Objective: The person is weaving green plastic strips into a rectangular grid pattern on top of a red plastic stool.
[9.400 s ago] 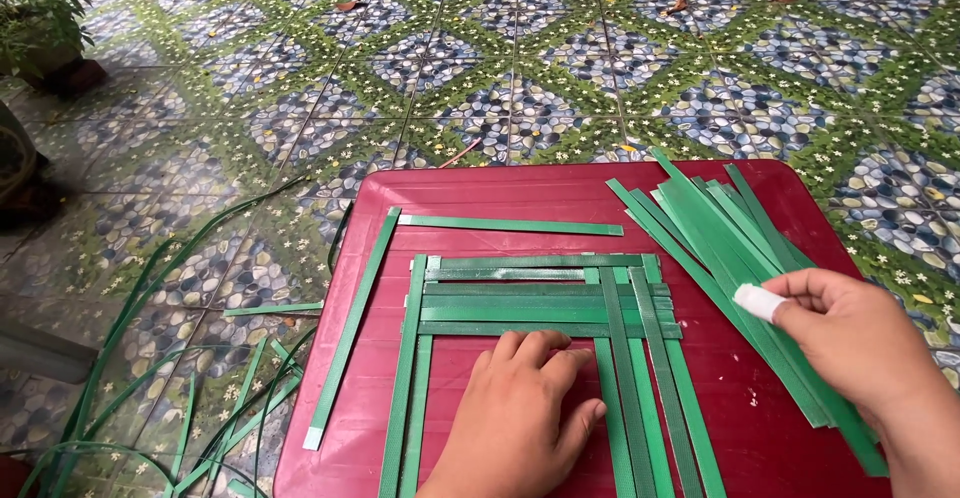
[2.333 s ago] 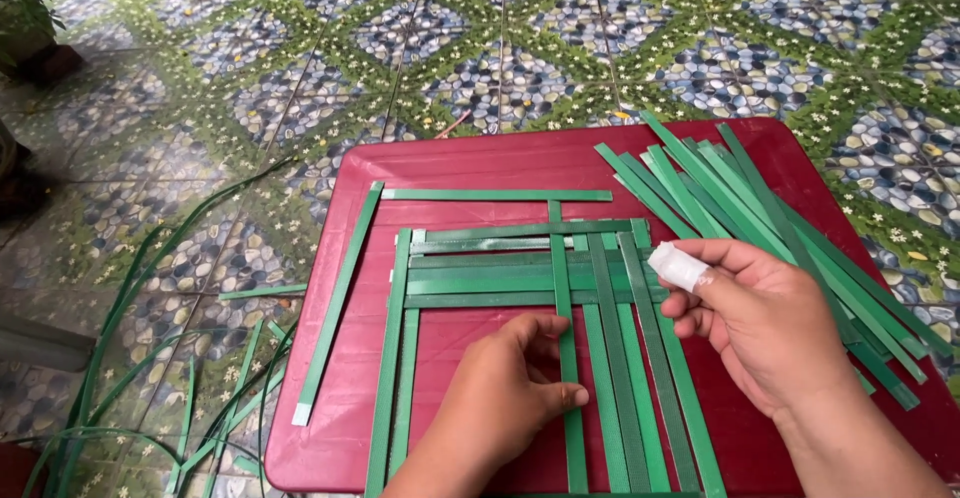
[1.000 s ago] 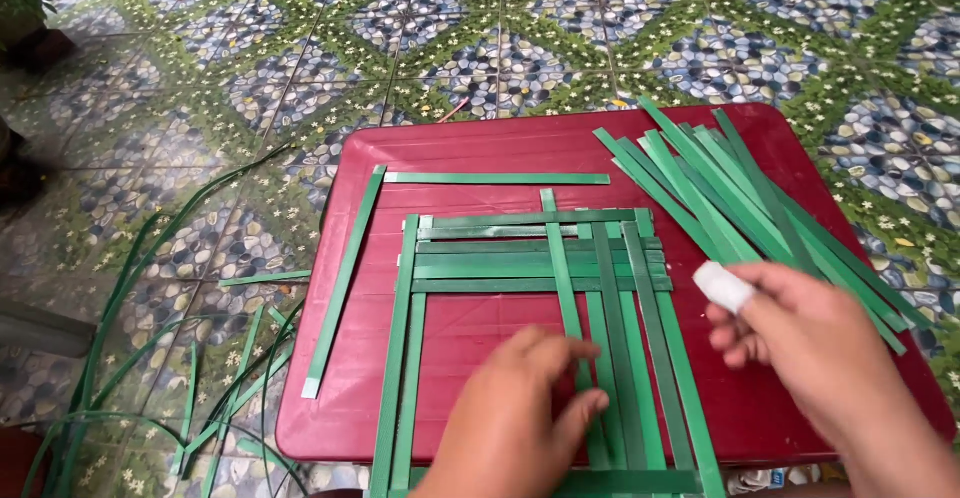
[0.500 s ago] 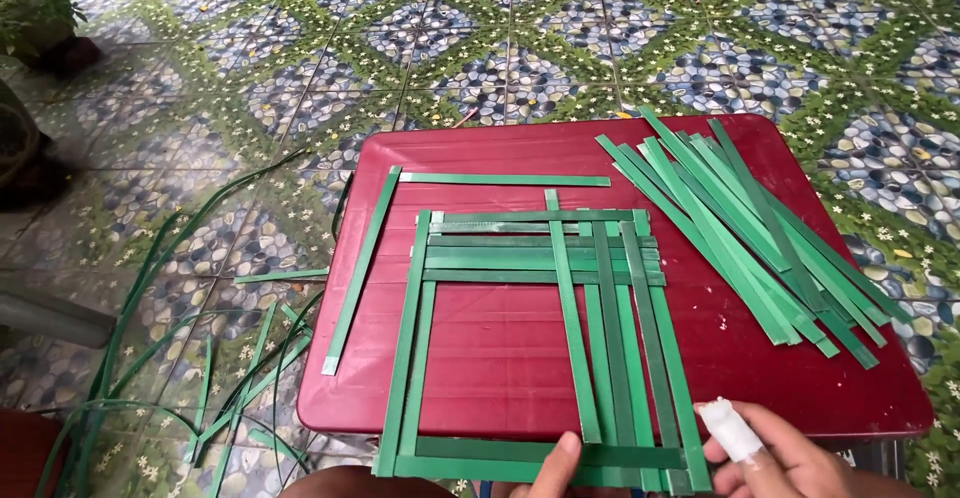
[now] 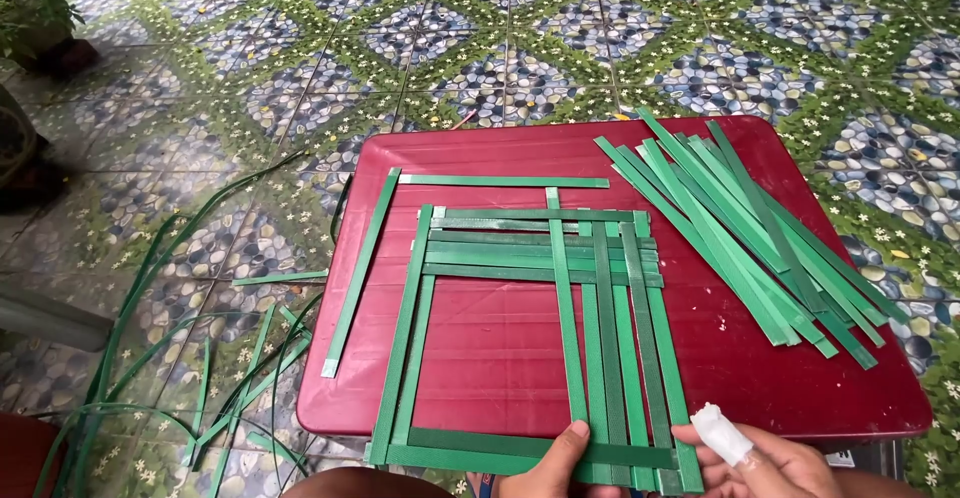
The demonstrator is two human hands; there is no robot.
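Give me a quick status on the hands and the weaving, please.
Left hand and right hand pinching the near edge of the green strip lattice. White wrap on a right finger. Lattice flat on red table; spare strips lie apart.

Both hands have withdrawn from the middle of the red table (image 5: pixel 500 358) to its near edge. The left hand (image 5: pixel 556 463), earlier pressed flat on the woven green strips (image 5: pixel 600 348), now touches only their lower ends with thumb and fingertips. The right hand (image 5: pixel 775 463), earlier raised beside the pile of loose strips (image 5: pixel 740 228), now lies low at the bottom edge of the view, its bandaged finger (image 5: pixel 722 433) just beside the rightmost vertical strip (image 5: pixel 668 378). An added vertical strip (image 5: pixel 565 308) now crosses the horizontal bands.
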